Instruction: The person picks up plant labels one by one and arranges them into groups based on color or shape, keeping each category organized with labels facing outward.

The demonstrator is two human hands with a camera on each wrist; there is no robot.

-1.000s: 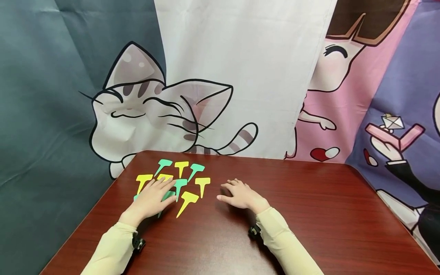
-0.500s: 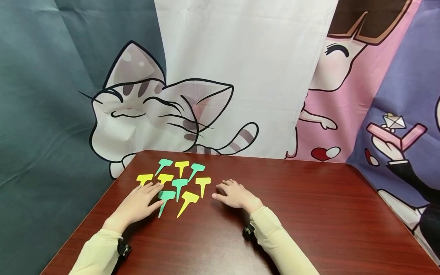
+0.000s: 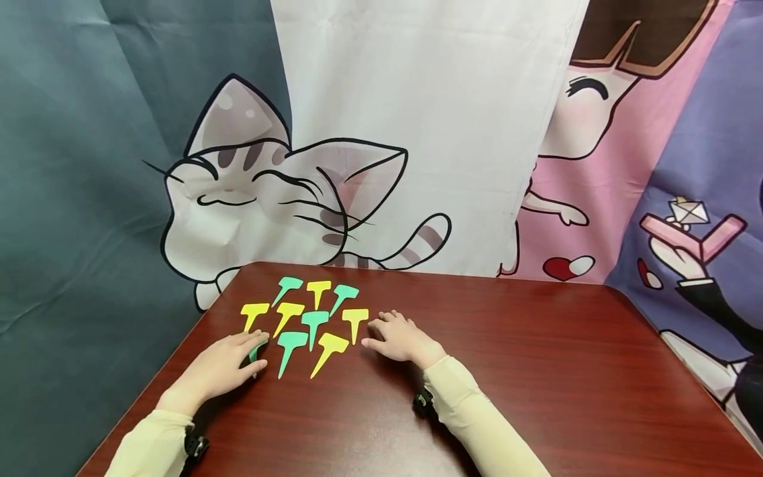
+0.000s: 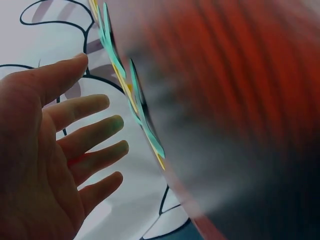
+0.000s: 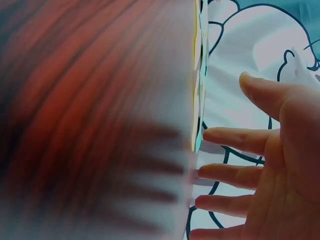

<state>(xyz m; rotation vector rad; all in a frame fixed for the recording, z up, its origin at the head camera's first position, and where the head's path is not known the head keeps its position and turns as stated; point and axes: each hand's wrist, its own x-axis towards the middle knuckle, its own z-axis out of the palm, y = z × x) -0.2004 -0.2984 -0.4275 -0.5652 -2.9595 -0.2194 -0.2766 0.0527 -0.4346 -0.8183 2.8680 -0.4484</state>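
Observation:
Several flat T-shaped plant labels, some yellow and some green, lie spread over the left half of the table. In the head view my left hand point(image 3: 217, 370) is above the front left corner of the group, partly covering a green plant label point(image 3: 255, 351). Its fingers are spread and relaxed, holding nothing, as the left wrist view also shows. My right hand point(image 3: 405, 339) hovers just right of the group, fingers extended and holding nothing. Nearest to its fingertips is a yellow plant label point(image 3: 356, 317). Between the hands lie a green plant label point(image 3: 291, 343) and a yellow plant label point(image 3: 331, 344).
The reddish-brown wooden table point(image 3: 536, 384) has its left edge close by my left forearm. Behind it hangs a cloth backdrop point(image 3: 465, 119) with a cartoon cat and figures. A small black wrist camera point(image 3: 195, 447) is on the left wrist, with a similar one point(image 3: 424, 401) on the right.
My left hand has moved left and toward me, uncovering labels in the middle of the group. My right hand has shifted slightly left, closer to the labels. The labels have stayed put.

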